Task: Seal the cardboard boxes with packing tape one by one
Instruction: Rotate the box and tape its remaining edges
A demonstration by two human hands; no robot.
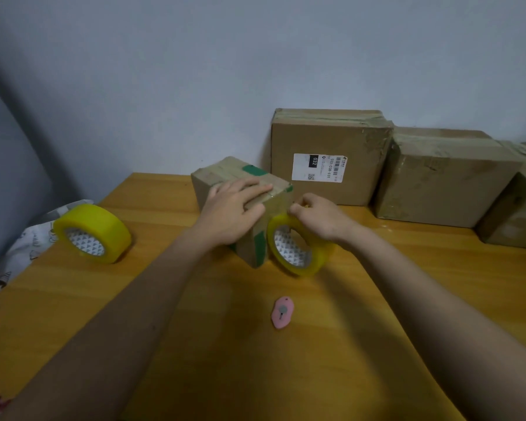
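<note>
Cardboard boxes: I see big labelled box (328, 156) against wall, two more boxes (444, 177) right of it. Wooden table (377, 299) beneath all. Small box (243, 183) sits just front-left of labelled box, green patches on it. My left hand (234, 208) lies flat on its top, fingers straight, pressing. My right hand (319, 217) grips tape roll (295, 247) touching small box's near side. Spare tape roll (93, 233) well left of small box. Pink cutter (282, 312) near, in front.

Wooden table (377, 299), small box (225, 177), two tape rolls (93, 233) (295, 250), pink cutter (282, 312), three boxes (328, 156) at wall.
</note>
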